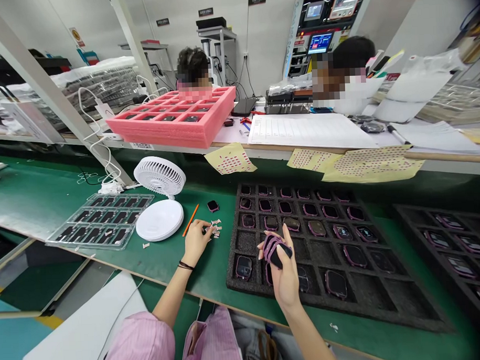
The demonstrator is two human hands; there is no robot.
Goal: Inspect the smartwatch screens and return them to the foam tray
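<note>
My right hand (283, 275) is raised above a black foam tray (389, 303) and grips a dark smartwatch with a pink-purple band or bumper (275, 250). Several similar watches sit in the tray's square pockets, and some pockets show only bare foam. My left hand (195, 242) rests on the green mat, with its fingertips at a small pile of white scraps (215, 228). I cannot tell whether those fingers hold a scrap. A small dark watch (212, 206) lies on the mat above that pile.
An orange pencil (190, 220), a white fan (160, 176) and a clear plastic tray (102, 221) lie left. A second foam tray (443, 251) is right. Yellow label sheets (373, 164) hang from the shelf, which holds a pink foam tray (171, 122). Co-workers (344, 74) sit beyond.
</note>
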